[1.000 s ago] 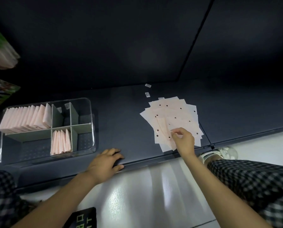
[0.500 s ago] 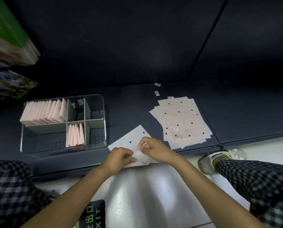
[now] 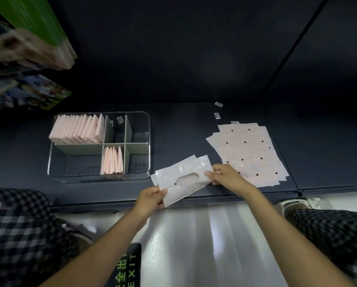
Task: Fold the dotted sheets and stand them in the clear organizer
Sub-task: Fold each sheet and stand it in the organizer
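Pale pink dotted sheet [image 3: 183,179], glossy and doubled over on itself, hangs between my two hands just above the front edge of the dark shelf [image 3: 183,129]. My left hand [image 3: 149,200] pinches its lower left corner, thumb on top; my right hand [image 3: 225,176] pinches its upper right end. To the right, a loose fan of flat dotted pink sheets [image 3: 250,154] lies on the shelf. To the left stands the clear plastic organizer with grey dividers [image 3: 146,129]: a long row of folded pink sheets [image 3: 78,129] fills its back left compartment, a shorter row [image 3: 112,161] its front middle one
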